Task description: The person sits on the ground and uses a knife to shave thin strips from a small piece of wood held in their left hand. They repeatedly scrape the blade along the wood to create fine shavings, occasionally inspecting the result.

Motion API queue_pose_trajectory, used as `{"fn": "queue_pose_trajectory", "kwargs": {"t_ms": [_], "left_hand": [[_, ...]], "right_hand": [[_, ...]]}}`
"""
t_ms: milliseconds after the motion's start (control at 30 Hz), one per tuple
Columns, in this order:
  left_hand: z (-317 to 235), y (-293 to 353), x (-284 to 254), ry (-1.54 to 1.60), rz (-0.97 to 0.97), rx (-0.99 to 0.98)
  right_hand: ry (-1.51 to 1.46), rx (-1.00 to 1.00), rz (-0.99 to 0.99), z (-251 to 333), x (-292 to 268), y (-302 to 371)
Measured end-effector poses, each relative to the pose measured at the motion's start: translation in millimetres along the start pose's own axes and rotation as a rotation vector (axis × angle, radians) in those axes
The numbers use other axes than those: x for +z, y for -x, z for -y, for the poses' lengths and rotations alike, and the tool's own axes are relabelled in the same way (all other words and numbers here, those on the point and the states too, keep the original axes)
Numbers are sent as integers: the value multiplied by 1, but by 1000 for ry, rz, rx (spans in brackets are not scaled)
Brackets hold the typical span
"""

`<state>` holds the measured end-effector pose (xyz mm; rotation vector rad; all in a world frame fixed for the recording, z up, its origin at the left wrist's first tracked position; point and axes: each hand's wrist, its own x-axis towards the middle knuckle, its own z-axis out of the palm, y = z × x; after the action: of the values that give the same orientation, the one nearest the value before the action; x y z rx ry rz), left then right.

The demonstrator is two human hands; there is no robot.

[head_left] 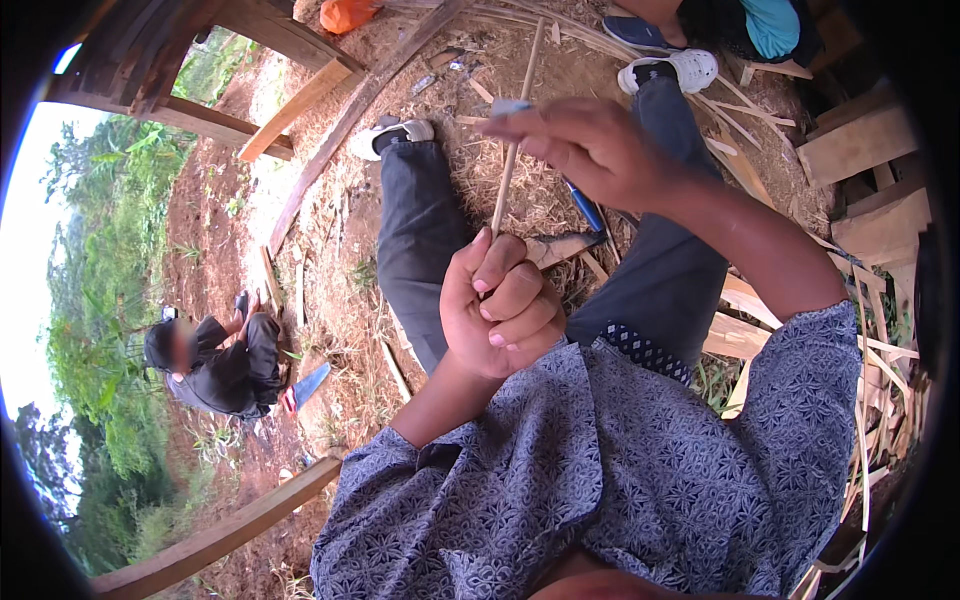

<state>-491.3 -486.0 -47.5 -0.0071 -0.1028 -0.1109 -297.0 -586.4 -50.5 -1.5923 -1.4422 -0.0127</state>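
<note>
My left hand [505, 305] is closed in a fist around the lower end of a thin wooden stick [523, 100], which slants up and away from me between my legs. Over the stick, my right hand [600, 150] has a small grey-blue flat piece [511, 106] pinched at its fingertips. That piece lies across the stick; the fingers partly hide it, and its kind is unclear. Beneath my right hand, a blue rod-like tool [585, 207] rests beside a wooden block [560, 248] on the ground.
Wood shavings and offcuts cover the ground. Long wooden strips [865, 400] pile up at my right, near stacked boards [865, 150]. A person [225, 365] crouches at the left beside a blue-bladed saw [312, 383]. Another person's legs and shoe [640, 32] show at the far right.
</note>
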Motion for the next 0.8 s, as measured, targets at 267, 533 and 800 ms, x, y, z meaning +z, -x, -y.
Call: {"fn": "queue_pose_trajectory", "kwargs": {"t_ms": [267, 533, 800], "left_hand": [[8, 4, 5, 90, -3, -26], [4, 3, -2, 5, 14, -22], [-6, 7, -5, -325, -144, -91]], "right_hand": [[-41, -10, 48, 3, 1, 7], [-81, -59, 182, 12, 6, 13], [-671, 236, -287, 4, 6, -11]]}}
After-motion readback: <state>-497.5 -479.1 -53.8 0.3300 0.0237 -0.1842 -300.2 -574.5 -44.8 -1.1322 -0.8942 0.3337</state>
